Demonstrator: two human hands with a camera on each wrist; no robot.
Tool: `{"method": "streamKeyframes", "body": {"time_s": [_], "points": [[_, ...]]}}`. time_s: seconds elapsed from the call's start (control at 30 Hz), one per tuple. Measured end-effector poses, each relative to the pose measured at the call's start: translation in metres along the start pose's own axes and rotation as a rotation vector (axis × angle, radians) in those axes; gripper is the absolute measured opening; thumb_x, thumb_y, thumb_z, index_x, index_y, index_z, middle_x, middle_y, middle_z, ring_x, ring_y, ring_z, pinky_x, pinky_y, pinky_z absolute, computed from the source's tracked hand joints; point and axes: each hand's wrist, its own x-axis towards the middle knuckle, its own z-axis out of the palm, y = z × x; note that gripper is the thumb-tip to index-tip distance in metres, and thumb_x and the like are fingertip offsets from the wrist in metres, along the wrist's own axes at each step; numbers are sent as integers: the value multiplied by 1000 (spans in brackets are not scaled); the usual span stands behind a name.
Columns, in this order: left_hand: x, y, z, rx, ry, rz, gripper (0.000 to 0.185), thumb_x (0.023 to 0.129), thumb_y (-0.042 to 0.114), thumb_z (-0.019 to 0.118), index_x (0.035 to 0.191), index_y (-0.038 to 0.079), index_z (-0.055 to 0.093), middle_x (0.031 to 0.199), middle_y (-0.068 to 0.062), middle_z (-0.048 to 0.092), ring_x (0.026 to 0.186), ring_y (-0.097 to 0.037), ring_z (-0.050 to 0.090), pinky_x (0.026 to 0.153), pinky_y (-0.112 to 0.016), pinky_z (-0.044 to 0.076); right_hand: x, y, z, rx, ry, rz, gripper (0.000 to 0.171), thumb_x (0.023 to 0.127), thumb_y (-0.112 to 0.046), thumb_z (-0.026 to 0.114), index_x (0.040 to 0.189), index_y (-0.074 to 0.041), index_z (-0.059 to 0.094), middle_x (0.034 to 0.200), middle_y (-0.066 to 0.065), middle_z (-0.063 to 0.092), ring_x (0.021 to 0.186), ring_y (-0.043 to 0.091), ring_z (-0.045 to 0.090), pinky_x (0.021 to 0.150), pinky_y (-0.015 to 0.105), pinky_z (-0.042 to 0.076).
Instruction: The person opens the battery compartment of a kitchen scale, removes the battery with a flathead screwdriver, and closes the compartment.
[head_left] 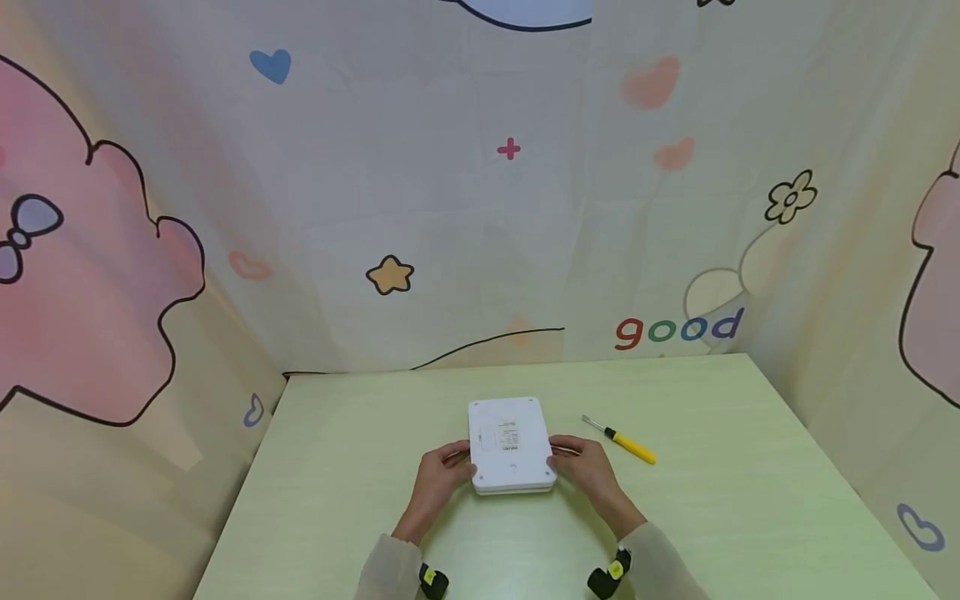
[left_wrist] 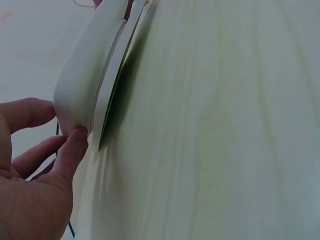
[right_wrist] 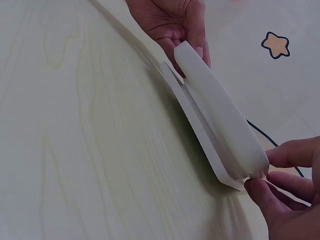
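Observation:
A white kitchen scale [head_left: 491,417] is held underside up just over the table, its printed label [head_left: 508,435] facing upward. My left hand [head_left: 441,479] grips its left side near the front corner, thumb on one face and fingers against the edge. On the opposite side my right hand [head_left: 588,471] pinches the edge in much the same way. From the right wrist view, the scale's thick rounded body [right_wrist: 225,115] lies over a thinner plate [right_wrist: 197,127], with a narrow gap between the two. A screwdriver [head_left: 632,446] with a yellow handle lies to the right of the right hand.
The pale green wood-grain table [head_left: 337,467] ends at a printed cloth backdrop [head_left: 450,167] behind, with more cloth along both sides. Black bands with small devices [head_left: 607,575] sit on both wrists at the sleeves.

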Motion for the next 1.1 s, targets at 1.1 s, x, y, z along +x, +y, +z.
{"method": "streamKeyframes", "body": {"time_s": [1.1], "points": [[4,9,-8,123,59,51,41,91,9,65,131,2,58,133,-16,61,124,-33,58,98,-42,52,-11,-4,-2,-249,29,-73,44,85,-11,71,128,-11,62,124,10,65,113,27,62,94,42,53]]}}
